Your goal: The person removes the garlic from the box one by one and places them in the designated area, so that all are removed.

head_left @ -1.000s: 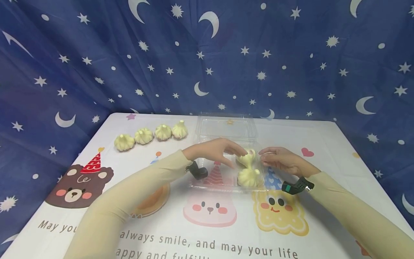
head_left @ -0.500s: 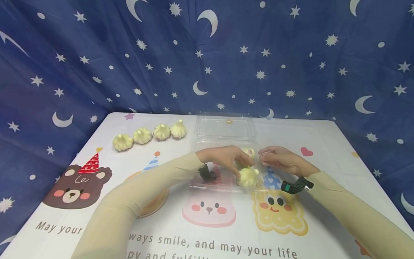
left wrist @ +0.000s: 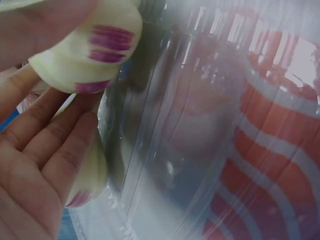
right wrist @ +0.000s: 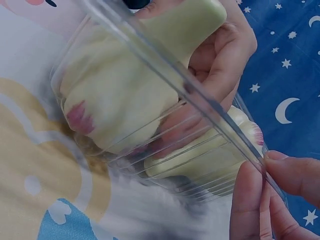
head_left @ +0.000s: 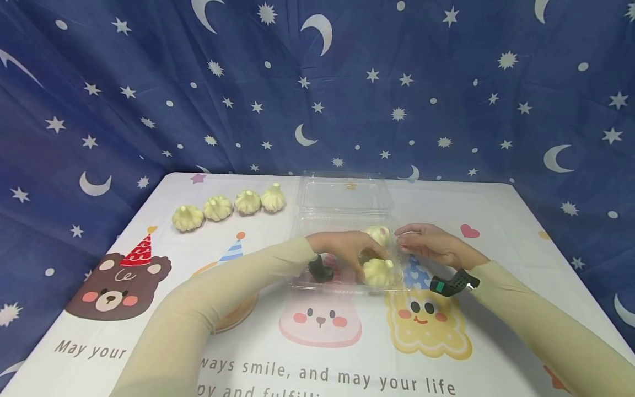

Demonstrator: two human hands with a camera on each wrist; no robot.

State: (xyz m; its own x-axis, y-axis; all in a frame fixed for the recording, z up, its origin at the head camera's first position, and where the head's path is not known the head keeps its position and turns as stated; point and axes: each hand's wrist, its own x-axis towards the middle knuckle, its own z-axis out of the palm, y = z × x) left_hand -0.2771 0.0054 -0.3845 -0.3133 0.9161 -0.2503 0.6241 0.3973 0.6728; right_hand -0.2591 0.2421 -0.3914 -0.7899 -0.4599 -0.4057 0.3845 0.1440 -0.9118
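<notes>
A clear plastic clamshell box [head_left: 344, 194] lies with its lid back and holds two garlic bulbs. My left hand [head_left: 344, 248] grips the nearer garlic bulb [head_left: 379, 274], thumb on one side and fingers on the other. Purple streaks mark this bulb [left wrist: 112, 42] in the left wrist view. Behind the fingers sits the farther garlic bulb [head_left: 378, 235], partly covered in the head view. At the box's right side, my right hand [head_left: 436, 245] pinches the rim; the right wrist view shows thumb and fingers [right wrist: 250, 200] on either side of it.
Several more garlic bulbs [head_left: 218, 208] stand in a row at the table's back left. A printed white cloth [head_left: 397, 375] covers the table. Behind it hangs a blue curtain [head_left: 238, 66] with stars and moons.
My left hand has moved from the farther bulb toward the nearer one and taken hold of it. The farther bulb now tips over behind it. My right hand stays at the rim.
</notes>
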